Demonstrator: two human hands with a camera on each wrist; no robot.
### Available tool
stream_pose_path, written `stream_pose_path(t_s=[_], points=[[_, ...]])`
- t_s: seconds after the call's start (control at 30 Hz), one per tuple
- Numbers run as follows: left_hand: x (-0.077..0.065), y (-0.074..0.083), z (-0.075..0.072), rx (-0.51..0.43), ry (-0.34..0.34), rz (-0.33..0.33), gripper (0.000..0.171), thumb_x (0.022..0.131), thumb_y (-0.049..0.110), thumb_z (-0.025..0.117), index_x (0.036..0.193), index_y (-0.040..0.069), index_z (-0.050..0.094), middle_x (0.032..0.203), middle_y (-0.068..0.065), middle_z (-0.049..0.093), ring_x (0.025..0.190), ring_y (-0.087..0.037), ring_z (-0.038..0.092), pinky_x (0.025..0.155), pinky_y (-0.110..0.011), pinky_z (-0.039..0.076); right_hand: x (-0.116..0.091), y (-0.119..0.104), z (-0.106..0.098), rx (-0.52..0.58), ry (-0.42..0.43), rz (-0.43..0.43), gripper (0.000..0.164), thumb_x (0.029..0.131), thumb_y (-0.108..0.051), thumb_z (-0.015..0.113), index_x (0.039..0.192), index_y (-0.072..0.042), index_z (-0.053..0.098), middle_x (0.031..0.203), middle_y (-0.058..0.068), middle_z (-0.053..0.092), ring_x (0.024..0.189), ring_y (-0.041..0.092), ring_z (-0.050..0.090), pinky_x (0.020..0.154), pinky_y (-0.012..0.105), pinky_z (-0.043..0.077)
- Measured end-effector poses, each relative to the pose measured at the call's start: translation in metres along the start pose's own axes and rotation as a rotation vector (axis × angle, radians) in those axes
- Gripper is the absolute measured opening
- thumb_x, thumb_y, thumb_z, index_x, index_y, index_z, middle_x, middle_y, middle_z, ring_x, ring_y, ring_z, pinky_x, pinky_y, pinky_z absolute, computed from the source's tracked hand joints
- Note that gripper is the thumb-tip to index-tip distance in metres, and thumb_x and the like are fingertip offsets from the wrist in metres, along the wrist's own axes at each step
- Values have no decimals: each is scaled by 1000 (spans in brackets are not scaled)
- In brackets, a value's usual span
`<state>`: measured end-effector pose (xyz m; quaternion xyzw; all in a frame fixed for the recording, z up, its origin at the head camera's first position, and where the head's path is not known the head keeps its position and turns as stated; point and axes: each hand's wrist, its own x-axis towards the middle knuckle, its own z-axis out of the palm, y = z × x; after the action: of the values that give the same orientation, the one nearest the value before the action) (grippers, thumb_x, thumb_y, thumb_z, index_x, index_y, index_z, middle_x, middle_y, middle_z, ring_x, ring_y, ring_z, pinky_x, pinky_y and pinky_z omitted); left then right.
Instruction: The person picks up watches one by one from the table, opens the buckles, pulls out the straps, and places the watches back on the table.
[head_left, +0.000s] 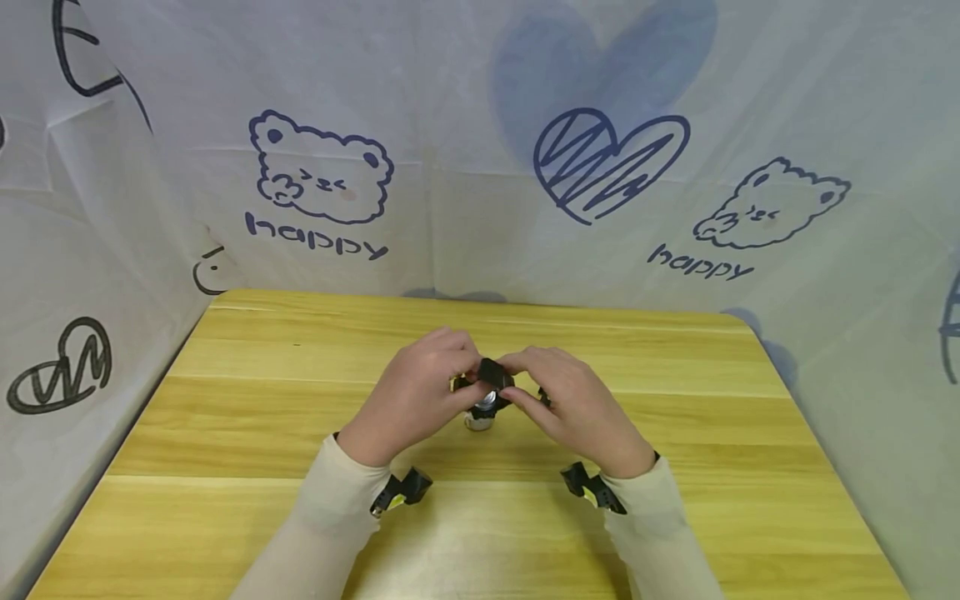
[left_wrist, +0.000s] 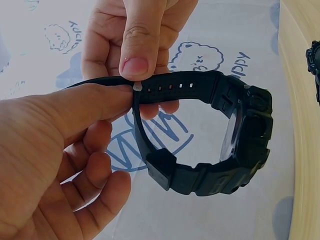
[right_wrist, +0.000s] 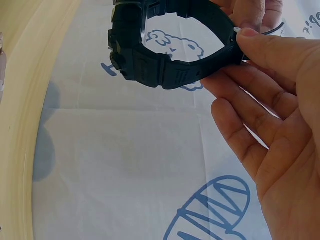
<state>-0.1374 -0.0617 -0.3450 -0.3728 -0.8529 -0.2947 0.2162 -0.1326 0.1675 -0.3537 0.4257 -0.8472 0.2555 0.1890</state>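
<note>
Cream long sleeves (head_left: 321, 512), black wrist cameras (head_left: 416, 483), yellow patches (head_left: 396, 502)

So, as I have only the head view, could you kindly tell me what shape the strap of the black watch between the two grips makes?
Observer: In the left wrist view, the strap of the watch curves round into a loop.
Operator: Thank you; are there any holes in it?
Observer: Yes, a row of small holes runs along one part.
Operator: And where does the left grip hold it, please?
Observer: The left grip pinches it on the side of the loop opposite the watch's case.
</note>
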Motion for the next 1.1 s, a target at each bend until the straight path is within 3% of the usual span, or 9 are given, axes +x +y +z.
stream_pose_path(t_s=[1.1], points=[[0, -1, -2, 14, -26, 17, 19, 89, 11, 78, 75, 14, 65, 79, 6, 58, 74, -11, 48, 60, -23, 43, 1, -3, 1, 36, -16, 26, 29, 96, -13, 75, 123, -8, 67, 113, 3, 72, 96, 17, 68, 76, 37, 54]])
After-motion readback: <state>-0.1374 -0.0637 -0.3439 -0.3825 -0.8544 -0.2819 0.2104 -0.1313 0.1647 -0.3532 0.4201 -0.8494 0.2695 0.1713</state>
